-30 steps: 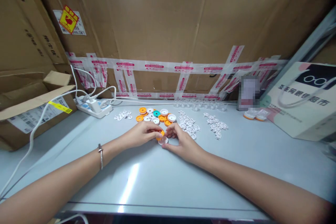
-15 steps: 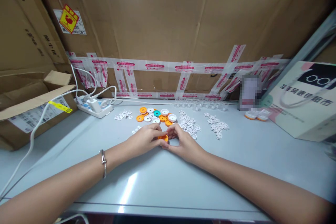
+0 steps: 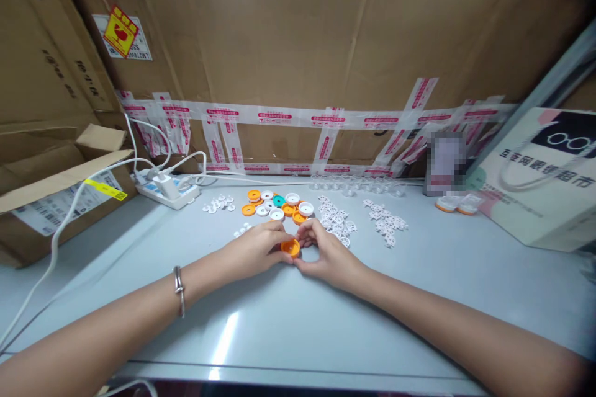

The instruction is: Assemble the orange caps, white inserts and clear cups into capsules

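Between my two hands is a round orange cap [image 3: 290,249], its hollow side turned up toward me. My left hand [image 3: 263,247] grips its left edge with thumb and fingers. My right hand [image 3: 323,255] closes on the right edge, thumb low and fingertips at the far side. Just beyond lies a cluster of round caps, among them a white cap [image 3: 276,214], an orange cap [image 3: 248,210] and a teal cap [image 3: 279,201]. Right of the cluster are small white plastic pieces [image 3: 331,214], partly behind my right hand. More small white discs [image 3: 242,231] lie behind my left hand.
Clear plastic cups [image 3: 358,185] line the back of the grey table [image 3: 298,335]. White pieces [image 3: 385,222] and two assembled-looking items [image 3: 459,203] lie at right, near a paper bag [image 3: 540,180]. A power strip [image 3: 170,189] and open carton [image 3: 60,186] stand at left.
The orange cap shows more of its hollow inside now, as my fingers have parted slightly around it. The hands stay in nearly the same place.
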Motion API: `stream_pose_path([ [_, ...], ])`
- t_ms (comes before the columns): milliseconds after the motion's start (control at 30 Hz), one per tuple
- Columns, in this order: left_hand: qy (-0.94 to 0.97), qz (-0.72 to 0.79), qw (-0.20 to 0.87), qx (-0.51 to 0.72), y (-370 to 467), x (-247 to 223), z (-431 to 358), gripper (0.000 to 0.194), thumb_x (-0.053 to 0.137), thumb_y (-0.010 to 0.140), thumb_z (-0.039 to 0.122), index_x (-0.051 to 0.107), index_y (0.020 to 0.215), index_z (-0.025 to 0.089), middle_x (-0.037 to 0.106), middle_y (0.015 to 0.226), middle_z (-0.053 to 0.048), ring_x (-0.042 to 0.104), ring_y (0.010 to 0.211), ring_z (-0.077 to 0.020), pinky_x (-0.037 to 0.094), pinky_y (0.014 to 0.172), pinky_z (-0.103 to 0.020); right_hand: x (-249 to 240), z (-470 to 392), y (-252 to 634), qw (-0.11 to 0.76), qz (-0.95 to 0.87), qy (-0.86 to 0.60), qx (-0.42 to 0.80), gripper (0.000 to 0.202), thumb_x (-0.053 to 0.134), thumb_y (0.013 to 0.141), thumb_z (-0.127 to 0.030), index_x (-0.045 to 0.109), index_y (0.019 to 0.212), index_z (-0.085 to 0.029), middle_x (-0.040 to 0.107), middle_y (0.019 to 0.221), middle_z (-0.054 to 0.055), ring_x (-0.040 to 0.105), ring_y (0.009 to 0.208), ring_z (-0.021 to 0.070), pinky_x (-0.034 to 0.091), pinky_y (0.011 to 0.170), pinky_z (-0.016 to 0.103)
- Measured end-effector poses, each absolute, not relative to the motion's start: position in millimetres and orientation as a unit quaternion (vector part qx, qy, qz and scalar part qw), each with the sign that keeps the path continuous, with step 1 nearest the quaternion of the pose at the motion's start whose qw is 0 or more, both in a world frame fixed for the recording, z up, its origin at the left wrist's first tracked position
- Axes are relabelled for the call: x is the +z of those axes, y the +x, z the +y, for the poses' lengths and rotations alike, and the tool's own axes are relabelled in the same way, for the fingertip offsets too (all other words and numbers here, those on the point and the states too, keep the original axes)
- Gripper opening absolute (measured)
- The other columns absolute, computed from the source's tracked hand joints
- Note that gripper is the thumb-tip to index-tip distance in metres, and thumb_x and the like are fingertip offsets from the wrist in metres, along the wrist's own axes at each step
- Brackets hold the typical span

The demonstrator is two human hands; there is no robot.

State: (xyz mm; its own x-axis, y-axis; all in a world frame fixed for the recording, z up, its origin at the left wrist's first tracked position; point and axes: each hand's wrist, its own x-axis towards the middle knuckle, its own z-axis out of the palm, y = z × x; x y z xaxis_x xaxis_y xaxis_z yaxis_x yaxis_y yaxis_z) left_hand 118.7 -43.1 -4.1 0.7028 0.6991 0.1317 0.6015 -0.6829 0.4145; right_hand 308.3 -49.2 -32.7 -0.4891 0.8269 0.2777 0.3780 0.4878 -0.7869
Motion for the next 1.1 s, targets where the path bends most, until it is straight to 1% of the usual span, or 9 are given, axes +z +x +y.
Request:
stream_pose_path([
  [200, 0.899, 0.374, 0.174, 0.147, 119, -4, -41, 0.018, 0.057, 0.083, 0.032, 0.065, 0.088, 0.017, 0.056, 0.083, -0.005, 0.053, 0.076, -0.0169, 0.039, 0.067, -0.025, -33, -47, 310, 0.324, -0.794, -0.383, 0.344, 0.039, 0.064, 0.066, -0.016, 0.035, 0.091, -0.023, 0.054, 0.091, 0.002, 0.059, 0.085, 0.0147, 0.050, 0.079, 0.033],
  [433, 0.920, 0.331, 0.171, 0.125, 116, 0, -40, 0.016, 0.052, 0.086, 0.027, 0.064, 0.091, 0.018, 0.057, 0.087, -0.006, 0.054, 0.081, -0.0173, 0.040, 0.072, -0.025, -37, -43, 311, 0.333, -0.794, -0.372, 0.347, 0.041, 0.065, 0.067, -0.020, 0.032, 0.091, -0.023, 0.055, 0.091, 0.002, 0.060, 0.084, 0.0151, 0.050, 0.077, 0.033],
  [567, 0.924, 0.330, 0.149, 0.123, 115, -4, -40, 0.019, 0.051, 0.087, 0.029, 0.064, 0.093, 0.017, 0.059, 0.091, -0.008, 0.055, 0.082, -0.0184, 0.041, 0.074, -0.026, -37, -43, 311, 0.341, -0.788, -0.366, 0.360, 0.041, 0.065, 0.067, -0.019, 0.032, 0.091, -0.023, 0.056, 0.092, 0.003, 0.060, 0.084, 0.0148, 0.050, 0.078, 0.033],
  [700, 0.921, 0.331, 0.155, 0.136, 114, -10, -40, 0.025, 0.053, 0.086, 0.033, 0.063, 0.102, 0.017, 0.059, 0.096, -0.009, 0.056, 0.084, -0.0190, 0.042, 0.075, -0.027, -34, -44, 311, 0.344, -0.778, -0.365, 0.378, 0.041, 0.065, 0.068, -0.018, 0.033, 0.093, -0.023, 0.058, 0.091, 0.002, 0.059, 0.083, 0.0143, 0.049, 0.079, 0.033],
  [800, 0.910, 0.344, 0.168, 0.157, 114, -11, -39, 0.027, 0.054, 0.085, 0.032, 0.063, 0.105, 0.018, 0.059, 0.093, -0.008, 0.055, 0.083, -0.0184, 0.042, 0.073, -0.026, -36, -42, 312, 0.353, -0.766, -0.360, 0.399, 0.040, 0.065, 0.069, -0.018, 0.034, 0.093, -0.023, 0.057, 0.090, 0.001, 0.059, 0.083, 0.0135, 0.049, 0.081, 0.033],
  [933, 0.899, 0.350, 0.194, 0.177, 114, -11, -37, 0.028, 0.056, 0.084, 0.033, 0.062, 0.106, 0.018, 0.059, 0.090, -0.007, 0.055, 0.081, -0.0176, 0.042, 0.071, -0.025, -39, -38, 314, 0.360, -0.749, -0.352, 0.431, 0.037, 0.069, 0.069, -0.025, 0.038, 0.091, -0.023, 0.055, 0.091, 0.001, 0.057, 0.084, 0.0131, 0.049, 0.080, 0.032],
  [1100, 0.906, 0.333, 0.202, 0.169, 113, -12, -39, 0.028, 0.058, 0.082, 0.033, 0.062, 0.106, 0.019, 0.060, 0.095, -0.007, 0.056, 0.085, -0.0182, 0.043, 0.074, -0.026, -40, -38, 315, 0.359, -0.741, -0.353, 0.444, 0.039, 0.073, 0.066, -0.025, 0.043, 0.091, -0.022, 0.055, 0.092, 0.000, 0.057, 0.084, 0.0132, 0.047, 0.081, 0.032],
])
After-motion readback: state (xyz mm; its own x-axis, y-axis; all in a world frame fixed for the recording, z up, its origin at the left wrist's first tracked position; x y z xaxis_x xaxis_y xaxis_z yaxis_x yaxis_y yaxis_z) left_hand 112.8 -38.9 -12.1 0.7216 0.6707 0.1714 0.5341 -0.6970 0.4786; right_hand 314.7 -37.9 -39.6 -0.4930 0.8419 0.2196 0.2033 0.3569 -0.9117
